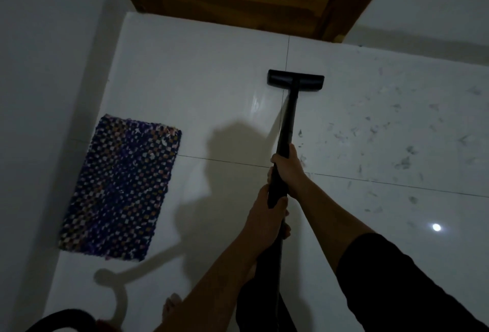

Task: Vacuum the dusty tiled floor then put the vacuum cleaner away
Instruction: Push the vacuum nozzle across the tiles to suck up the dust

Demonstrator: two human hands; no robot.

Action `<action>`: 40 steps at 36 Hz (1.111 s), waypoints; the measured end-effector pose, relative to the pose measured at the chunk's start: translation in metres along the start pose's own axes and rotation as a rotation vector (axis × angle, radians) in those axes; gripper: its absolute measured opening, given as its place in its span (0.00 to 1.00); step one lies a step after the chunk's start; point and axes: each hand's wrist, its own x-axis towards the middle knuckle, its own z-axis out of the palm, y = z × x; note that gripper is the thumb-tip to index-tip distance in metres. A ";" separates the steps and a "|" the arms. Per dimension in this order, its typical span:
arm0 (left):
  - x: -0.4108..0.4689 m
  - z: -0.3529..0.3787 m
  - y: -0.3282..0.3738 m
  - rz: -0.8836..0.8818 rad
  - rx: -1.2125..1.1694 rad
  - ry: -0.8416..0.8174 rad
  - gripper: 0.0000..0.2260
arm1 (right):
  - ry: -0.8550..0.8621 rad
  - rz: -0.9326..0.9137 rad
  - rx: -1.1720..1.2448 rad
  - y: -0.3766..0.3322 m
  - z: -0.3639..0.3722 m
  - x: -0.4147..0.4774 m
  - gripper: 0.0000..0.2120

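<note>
Gripping one vacuum wand point(286, 120) (two hands point(266, 211) point(289, 170))

Vacuum wand point(287, 120): no readable brand or lettering.
Floor head point(295, 81): plain black, no legible label.
Woven mat point(121, 188), left of the wand: coloured pattern only, no words.

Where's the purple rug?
In the head view, the purple rug lies on the tiled floor at left, beside the white wall, well left of the vacuum head.
</note>
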 end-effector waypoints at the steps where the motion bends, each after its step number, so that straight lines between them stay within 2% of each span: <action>1: -0.004 0.000 -0.001 -0.003 -0.001 -0.003 0.16 | -0.002 0.008 0.007 0.002 0.000 -0.004 0.25; 10: -0.053 0.000 -0.034 -0.021 -0.019 -0.003 0.14 | -0.016 0.042 0.040 0.042 -0.003 -0.049 0.28; 14: -0.073 -0.002 -0.049 -0.016 -0.010 -0.012 0.10 | -0.017 0.055 0.048 0.060 0.001 -0.068 0.29; 19: -0.103 -0.005 -0.083 0.006 0.014 -0.006 0.15 | -0.025 0.042 0.012 0.092 0.005 -0.100 0.29; 28: -0.147 0.000 -0.136 0.023 0.019 -0.002 0.11 | -0.020 0.028 -0.002 0.140 -0.002 -0.144 0.28; 33: -0.155 0.015 -0.159 0.020 -0.009 0.003 0.15 | -0.014 0.046 0.003 0.157 -0.017 -0.155 0.30; 40: -0.159 0.034 -0.176 0.032 -0.021 0.034 0.15 | -0.035 0.073 -0.029 0.176 -0.034 -0.154 0.32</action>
